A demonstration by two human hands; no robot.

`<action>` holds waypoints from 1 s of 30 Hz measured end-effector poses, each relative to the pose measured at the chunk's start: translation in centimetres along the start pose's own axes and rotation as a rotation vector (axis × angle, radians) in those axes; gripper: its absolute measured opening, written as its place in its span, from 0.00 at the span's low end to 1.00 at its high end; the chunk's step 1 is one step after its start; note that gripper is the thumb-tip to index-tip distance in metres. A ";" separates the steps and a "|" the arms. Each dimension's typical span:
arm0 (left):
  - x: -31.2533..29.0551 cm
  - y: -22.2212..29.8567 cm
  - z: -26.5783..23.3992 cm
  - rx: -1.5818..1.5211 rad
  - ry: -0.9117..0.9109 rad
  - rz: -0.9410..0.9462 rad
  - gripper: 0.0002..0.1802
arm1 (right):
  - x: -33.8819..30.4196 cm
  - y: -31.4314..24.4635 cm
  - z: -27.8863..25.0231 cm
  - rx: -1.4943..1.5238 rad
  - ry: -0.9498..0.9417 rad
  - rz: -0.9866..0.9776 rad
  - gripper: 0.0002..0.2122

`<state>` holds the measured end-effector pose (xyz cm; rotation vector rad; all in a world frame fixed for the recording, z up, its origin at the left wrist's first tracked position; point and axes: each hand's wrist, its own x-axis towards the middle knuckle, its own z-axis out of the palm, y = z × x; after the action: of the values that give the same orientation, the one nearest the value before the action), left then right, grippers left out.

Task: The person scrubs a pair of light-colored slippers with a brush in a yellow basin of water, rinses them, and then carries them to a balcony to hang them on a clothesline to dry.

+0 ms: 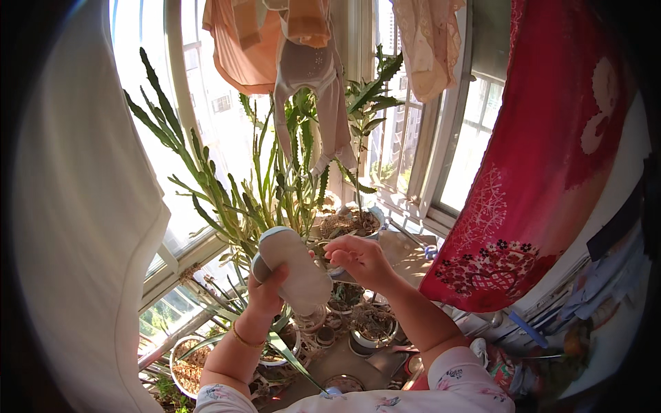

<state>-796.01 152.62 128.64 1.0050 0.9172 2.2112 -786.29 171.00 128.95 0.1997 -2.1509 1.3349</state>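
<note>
My left hand (267, 292) is closed around a pale, sole-shaped shoe (297, 272), tilted upright with its light sole toward me and a grey part at its left side. The thumb lies across its left edge; a fingertip shows at its right edge. Just right of the shoe and apart from it, my right hand (363, 261) hovers with loosely bent fingers. Nothing shows between them, though the fingertips are partly in shade. Tall green cactus stems (220, 196) rise behind the shoe. Below both hands stand several plant pots, among them a white-rimmed pot (372, 330) with dry stems.
Overhead hang peach and beige clothes (306, 65) and a lacy pale garment (428, 45). A white cloth (89, 206) drapes on the left, a red patterned cloth (523, 186) on the right. Barred windows (206, 76) lie behind the plants. A pot of dry leaves (191, 365) stands lower left.
</note>
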 end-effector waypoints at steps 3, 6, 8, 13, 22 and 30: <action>2.2 2.0 1.2 0.000 -0.100 -0.017 0.24 | 1.3 -4.7 -2.4 -0.099 0.058 -0.079 0.12; 4.0 2.6 2.3 0.054 -0.091 0.013 0.25 | 1.8 -11.0 -5.0 -0.299 0.090 -0.297 0.08; 4.9 3.5 3.4 0.037 -0.141 -0.016 0.26 | 1.5 -15.2 -6.9 -0.401 0.084 -0.446 0.07; 5.5 5.0 6.5 -0.042 -0.275 -0.117 0.27 | 0.0 -23.2 -11.2 -0.733 0.291 -0.657 0.06; 8.2 9.1 20.5 -0.156 -0.685 -0.287 0.23 | -0.6 -34.9 -19.6 -0.476 0.755 -0.567 0.13; 12.2 10.8 32.9 -0.241 -0.906 -0.229 0.24 | -1.3 -41.4 -26.2 -0.280 0.980 -0.541 0.19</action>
<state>-778.91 166.10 158.24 1.4841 0.3122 1.3762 -757.30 173.18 168.38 -0.0043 -1.2785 0.5926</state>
